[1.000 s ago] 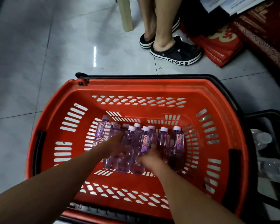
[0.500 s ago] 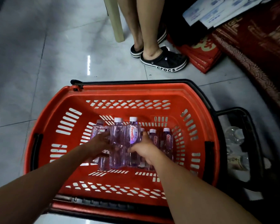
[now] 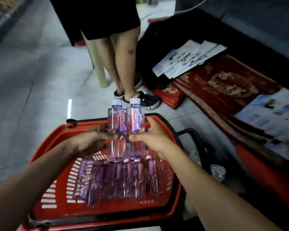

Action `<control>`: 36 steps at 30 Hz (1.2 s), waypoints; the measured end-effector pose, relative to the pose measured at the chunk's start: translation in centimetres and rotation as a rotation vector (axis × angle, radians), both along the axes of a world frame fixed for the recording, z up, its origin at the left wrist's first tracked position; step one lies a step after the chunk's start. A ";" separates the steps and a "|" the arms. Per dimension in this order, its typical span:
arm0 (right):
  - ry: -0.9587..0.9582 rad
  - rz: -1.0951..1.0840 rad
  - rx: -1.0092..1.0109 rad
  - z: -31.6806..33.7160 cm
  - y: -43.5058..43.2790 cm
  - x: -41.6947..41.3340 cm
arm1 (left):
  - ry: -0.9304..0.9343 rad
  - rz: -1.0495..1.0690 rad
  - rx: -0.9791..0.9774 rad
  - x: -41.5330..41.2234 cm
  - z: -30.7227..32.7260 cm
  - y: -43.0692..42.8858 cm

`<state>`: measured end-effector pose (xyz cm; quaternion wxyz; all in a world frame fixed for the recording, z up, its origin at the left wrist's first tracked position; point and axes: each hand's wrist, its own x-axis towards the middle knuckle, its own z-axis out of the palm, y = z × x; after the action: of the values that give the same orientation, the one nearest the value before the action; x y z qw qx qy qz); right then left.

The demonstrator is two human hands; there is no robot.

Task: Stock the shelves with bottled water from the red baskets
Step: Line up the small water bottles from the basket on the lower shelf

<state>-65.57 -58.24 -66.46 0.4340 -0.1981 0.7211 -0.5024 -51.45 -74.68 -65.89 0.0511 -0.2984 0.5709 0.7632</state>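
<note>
Holding two water bottles upright and side by side above the red basket, both hands grip them at mid-height. The left hand wraps around the left bottle, its fingers closed against the clear plastic. The right hand clamps the right bottle, thumb in front and fingers curled behind it. The two bottles touch each other; each has a pale cap and a label with red lettering. Their bases hang just over the bottles in the basket, which stand packed together in a cluster on the basket floor, blurred and tinted purple. The basket sits on the grey tiled floor, with a black handle along its far rim. To its right a dark basket holds what looks like clear bottles, though they are hard to make out. Beyond the baskets a second person's bare legs stand in black clogs beside a pale post. Red patterned mats and white printed leaflets lie on the floor at the right.
</note>
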 end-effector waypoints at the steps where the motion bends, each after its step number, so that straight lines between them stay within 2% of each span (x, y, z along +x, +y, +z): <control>1: 0.052 -0.044 -0.018 1.5 1.0 -0.6 | 0.054 0.012 0.008 -1.2 1.1 1.0; 3: 0.150 -0.146 -0.069 3.9 3.4 -2.0 | 0.159 0.028 0.036 -3.9 3.5 3.1; 8: 0.263 -0.381 -0.196 9.6 13.5 -5.5 | 0.377 -0.164 0.105 -11.4 9.4 11.8; 13: 0.448 -0.634 -0.200 14.4 24.8 -7.2 | 0.572 -0.365 0.076 -17.7 13.0 22.2; 18: 0.570 -0.801 -0.232 17.9 35.8 -7.7 | 0.696 -0.379 0.061 -22.6 15.1 33.0; 28: 0.801 -1.142 -0.203 16.7 49.3 -12.9 | 0.766 -0.416 -0.054 -32.0 15.6 49.5; 36: 0.975 -1.333 -0.134 13.8 51.4 -15.9 | 0.774 -0.563 -0.119 -38.3 13.9 53.7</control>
<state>-81.42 -6.86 -52.70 -0.3293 0.0500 0.7631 -0.5538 -89.72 -20.98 -51.94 0.0226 0.1713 0.6492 0.7407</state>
